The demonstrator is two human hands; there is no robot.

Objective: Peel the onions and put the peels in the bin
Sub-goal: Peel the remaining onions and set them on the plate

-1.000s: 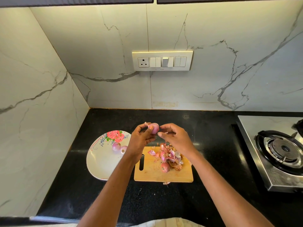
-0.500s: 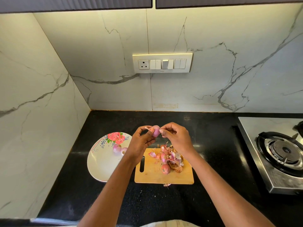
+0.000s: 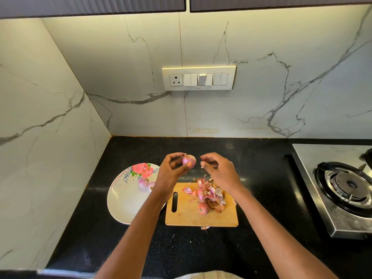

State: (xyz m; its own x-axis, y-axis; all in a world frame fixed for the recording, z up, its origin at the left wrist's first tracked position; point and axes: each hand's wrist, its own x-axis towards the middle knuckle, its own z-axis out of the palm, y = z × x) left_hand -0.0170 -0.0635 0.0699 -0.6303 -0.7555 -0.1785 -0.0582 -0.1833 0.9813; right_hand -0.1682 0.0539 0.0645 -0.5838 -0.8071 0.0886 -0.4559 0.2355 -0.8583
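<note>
Starting at the left, I am seeing two peeled onions [image 3: 146, 183] lying on the flowered plate [image 3: 122, 200], so part of the job is already banked. My left hand [image 3: 173, 172] is pinching the small onion [image 3: 189, 160] between thumb and fingertips above the counter, much as it was half a second ago. The change is on the other side: my right hand [image 3: 219, 172], which was touching the onion then, is now pulling clear of it, its fingers loosely curled; I cannot tell whether a scrap of skin is caught in them. Below it the peels [image 3: 211, 195] are piling up on the cutting board [image 3: 201, 216] beside one unpeeled onion [image 3: 203, 208]. No bin is in view.
</note>
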